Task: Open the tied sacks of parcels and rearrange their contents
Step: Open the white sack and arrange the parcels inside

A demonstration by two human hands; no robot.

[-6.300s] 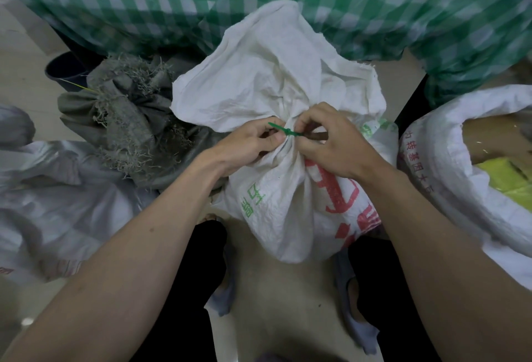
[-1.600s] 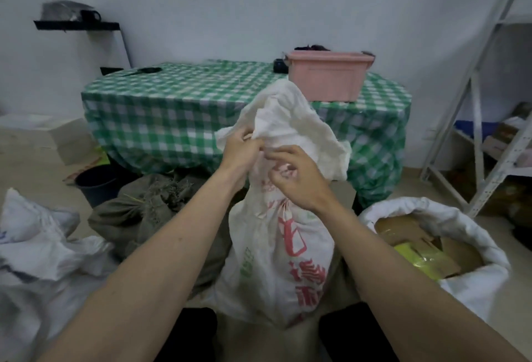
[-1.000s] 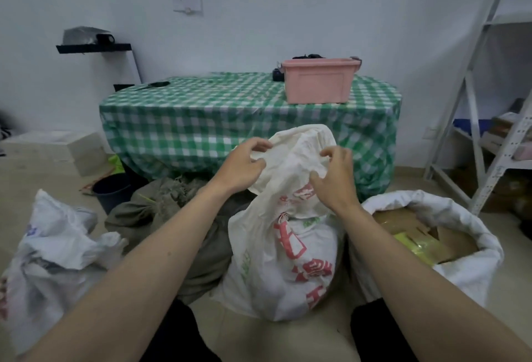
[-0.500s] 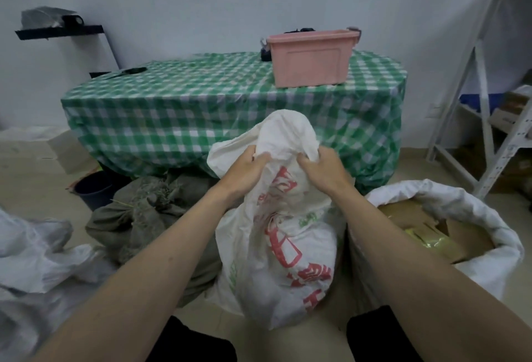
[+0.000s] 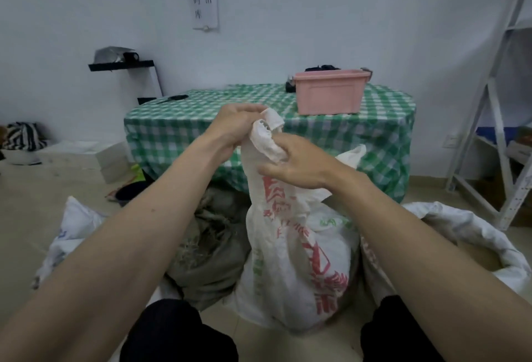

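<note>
Tie now gone from the white sack (image 5: 290, 261), both left hand (image 5: 236, 127) and right hand (image 5: 293, 164) grip its raised, loosened mouth; unpacking may follow.

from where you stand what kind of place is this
Probably a small parcel sorting or storage room: woven sacks stand on the floor, a white metal shelving rack lines the right wall, and a pink plastic bin sits on a checked table.

- The white woven sack (image 5: 290, 261) with red and green print stands upright on the floor, its neck pulled up tall, top edge crumpled.
- Another white sack (image 5: 472, 235) sits open, touching its right side.
</note>
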